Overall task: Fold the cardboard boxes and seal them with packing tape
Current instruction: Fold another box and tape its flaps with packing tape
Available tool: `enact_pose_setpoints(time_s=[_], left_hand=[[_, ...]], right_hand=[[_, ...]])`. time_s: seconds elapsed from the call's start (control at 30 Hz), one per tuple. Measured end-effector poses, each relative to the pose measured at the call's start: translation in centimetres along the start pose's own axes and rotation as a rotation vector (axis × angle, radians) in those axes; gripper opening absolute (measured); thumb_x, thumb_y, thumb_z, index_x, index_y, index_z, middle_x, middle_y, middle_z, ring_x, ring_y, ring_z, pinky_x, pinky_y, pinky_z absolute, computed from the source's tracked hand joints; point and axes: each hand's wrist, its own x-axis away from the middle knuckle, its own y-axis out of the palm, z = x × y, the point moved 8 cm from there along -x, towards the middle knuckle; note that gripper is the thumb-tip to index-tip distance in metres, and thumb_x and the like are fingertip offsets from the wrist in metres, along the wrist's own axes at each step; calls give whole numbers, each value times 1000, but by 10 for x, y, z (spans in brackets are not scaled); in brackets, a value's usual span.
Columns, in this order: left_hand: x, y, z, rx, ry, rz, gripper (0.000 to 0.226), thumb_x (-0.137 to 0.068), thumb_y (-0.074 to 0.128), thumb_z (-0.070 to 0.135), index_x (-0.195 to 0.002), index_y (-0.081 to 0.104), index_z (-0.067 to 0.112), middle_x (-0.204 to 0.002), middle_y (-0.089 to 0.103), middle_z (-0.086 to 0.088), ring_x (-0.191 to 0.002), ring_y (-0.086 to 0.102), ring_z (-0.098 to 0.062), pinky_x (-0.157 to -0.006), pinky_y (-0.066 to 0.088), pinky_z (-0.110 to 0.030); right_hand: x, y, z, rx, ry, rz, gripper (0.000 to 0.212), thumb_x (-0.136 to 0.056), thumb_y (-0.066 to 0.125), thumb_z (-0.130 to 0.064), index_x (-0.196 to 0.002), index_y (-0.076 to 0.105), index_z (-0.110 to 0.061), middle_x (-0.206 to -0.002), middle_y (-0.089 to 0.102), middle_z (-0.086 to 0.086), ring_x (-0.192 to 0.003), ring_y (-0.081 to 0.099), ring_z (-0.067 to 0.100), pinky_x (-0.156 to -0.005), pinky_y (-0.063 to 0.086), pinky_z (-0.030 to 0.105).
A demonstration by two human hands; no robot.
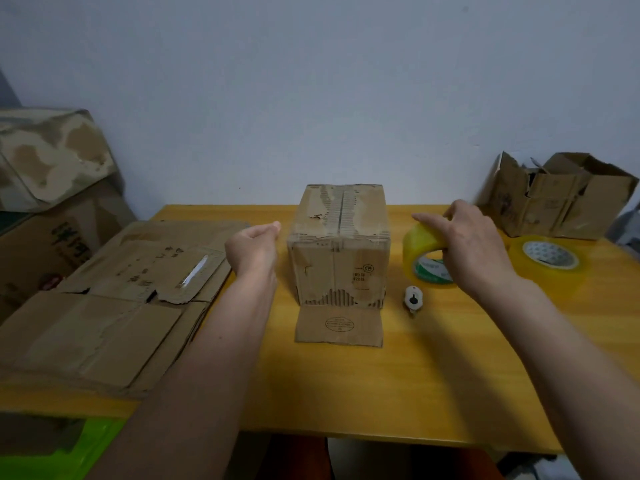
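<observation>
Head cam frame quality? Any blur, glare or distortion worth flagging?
Head view: dim, flat light with a bluish wall; right hand on the tape roll slightly motion-blurred; small glare streak on the flattened cardboard; wide-angle bowing at the edges, table front curved; centre box fairly sharp.

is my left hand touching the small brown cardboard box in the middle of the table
Apart. The head view shows a strip of yellow table between the left hand and the small brown cardboard box's left side.
</observation>
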Motion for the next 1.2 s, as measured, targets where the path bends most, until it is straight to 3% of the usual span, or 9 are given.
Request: enact_pose_setpoints(time_s=[0.33, 0.43, 0.53, 0.67, 0.77, 0.83, 1.0, 1.1, 1.2], left_hand=[[-10, 10, -33, -30, -223, -131, 10, -84, 73, 19, -90, 68, 14, -90, 66, 1, -86, 58, -12, -87, 48, -28], [-13, 15, -40, -14, -255, -159, 22, -87, 70, 25, -102, 68, 10, -103, 68, -4, -79, 58, -13, -68, 47, -27], [-15, 22, -42, 28, -364, -186, 41, -88, 69, 27, -123, 59, 8, -122, 58, -7, -109, 56, -24, -62, 47, -28], [-6, 10, -75, -10, -547, -166, 67, -78, 80, 23, -134, 46, 10, -133, 48, -12, -109, 50, -27, -85, 55, -38], [-13, -2, -67, -49, -284, 2, 46, -86, 71, 15, -128, 54, 9, -134, 53, -11, -118, 54, -29, -95, 49, -36], [-9, -11, -34, -54, 38, 127, 7, -92, 64, 19, -99, 65, 19, -117, 63, -5, -108, 60, -23, -87, 49, -30], [30, 7, 37, -345, 636, 27, 39, -85, 56, 51, -58, 49, 24, -75, 51, 11, -83, 48, -14, -75, 35, -26], [48, 53, 34, -683, 784, -252, 34, -91, 50, 53, -87, 67, 23, -98, 61, 10, -100, 52, -12, -87, 41, -29], [55, 76, 13, -964, 780, -378, 55, -93, 44, 59, -136, 52, 25, -144, 47, 5, -136, 34, -20, -112, 29, -40]], right_hand=[[5, 49, -7, -46, 48, -232, 73, -82, 64, -3, -143, 39, -35, -106, 44, 6, -94, 47, 23, -77, 45, 35], [6, 53, -14, -57, 32, -249, 74, -81, 66, -5, -143, 38, -34, -106, 43, 3, -96, 45, 21, -82, 46, 36], [6, 52, -19, -45, -6, -242, 72, -82, 65, -4, -143, 38, -32, -104, 43, 2, -94, 42, 19, -81, 43, 33], [11, 51, -20, -25, -12, -245, 70, -82, 65, -6, -143, 38, -31, -107, 47, 3, -95, 42, 17, -79, 39, 29], [10, 50, -22, -66, 1, -232, 70, -83, 63, -4, -143, 38, -29, -110, 47, 3, -97, 42, 17, -80, 40, 29], [10, 49, -26, -131, 15, -229, 68, -84, 63, -3, -142, 40, -27, -113, 48, 4, -103, 45, 20, -85, 44, 32], [16, 46, -38, -270, 77, -263, 61, -84, 65, -8, -139, 45, -24, -123, 50, 8, -116, 47, 26, -90, 44, 33], [18, 47, -51, -364, 66, -381, 62, -84, 67, -17, -140, 43, -24, -123, 48, 5, -119, 48, 27, -92, 45, 35], [22, 44, -62, -576, 1, -503, 64, -80, 73, -31, -138, 46, -24, -121, 53, -1, -108, 53, 12, -86, 45, 19]])
